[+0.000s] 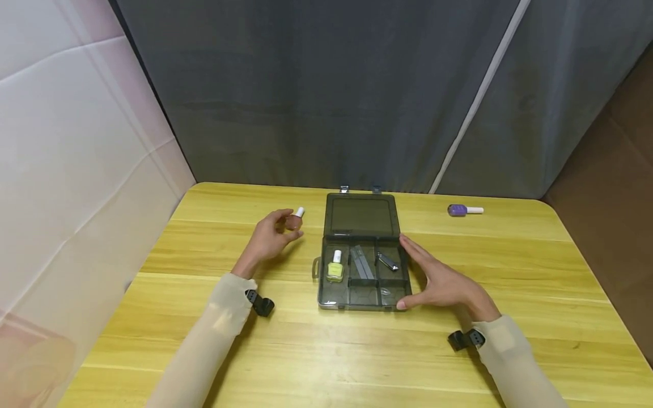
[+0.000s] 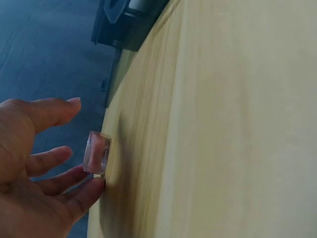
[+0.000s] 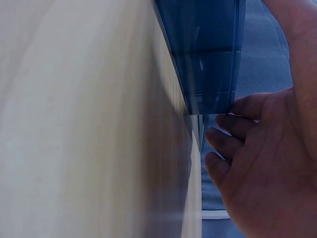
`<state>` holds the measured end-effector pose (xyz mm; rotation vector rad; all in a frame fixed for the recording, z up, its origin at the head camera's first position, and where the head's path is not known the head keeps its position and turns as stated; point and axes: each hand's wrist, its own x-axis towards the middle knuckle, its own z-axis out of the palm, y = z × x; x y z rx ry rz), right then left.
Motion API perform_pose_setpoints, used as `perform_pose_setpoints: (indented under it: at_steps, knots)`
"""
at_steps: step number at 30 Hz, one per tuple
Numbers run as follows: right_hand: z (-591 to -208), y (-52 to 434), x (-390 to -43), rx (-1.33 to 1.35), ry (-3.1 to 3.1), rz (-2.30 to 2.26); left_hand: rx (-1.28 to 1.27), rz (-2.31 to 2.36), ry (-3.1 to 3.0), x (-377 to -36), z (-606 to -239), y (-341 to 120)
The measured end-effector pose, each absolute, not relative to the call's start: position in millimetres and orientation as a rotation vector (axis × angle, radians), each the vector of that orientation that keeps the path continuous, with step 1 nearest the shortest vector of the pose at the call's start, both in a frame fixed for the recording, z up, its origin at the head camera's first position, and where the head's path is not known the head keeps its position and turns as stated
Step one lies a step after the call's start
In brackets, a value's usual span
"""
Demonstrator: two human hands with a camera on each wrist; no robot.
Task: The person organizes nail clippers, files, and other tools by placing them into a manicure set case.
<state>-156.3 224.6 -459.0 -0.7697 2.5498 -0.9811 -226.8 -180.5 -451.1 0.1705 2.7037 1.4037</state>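
Left of centre, the left hand [image 1: 269,236] pinches a pinkish bottle [image 1: 295,220] loosely and could drop it onto the surface [image 1: 204,340], while the right hand [image 1: 440,280], fingers straight, steadies the open box [image 1: 361,252].

The head view is evenly and softly lit, sharp at the centre, with straight lines bowing toward the edges. Soft shadows lie under both sleeves on the bench [image 1: 357,351]. Both wrist views are dimmer and blurred, the bench surface smeared and out of focus.

surface: yellow wooden table [image 1: 357,362] | on it: open organizer box [image 1: 361,252]; purple bottle [image 1: 463,210] lying flat
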Motion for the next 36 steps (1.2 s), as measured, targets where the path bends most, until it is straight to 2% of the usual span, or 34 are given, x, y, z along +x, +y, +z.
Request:
perform_pose_setpoints:
  at_steps: [13,36]
  knots:
    - [-459,231,-152,-0.736,2.563,-0.978,0.164,1.218,2.767,-242,-453,-171]
    - [-461,231,-151,-0.747,2.56,-0.972,0.122,1.375,2.742,-230,-453,-161]
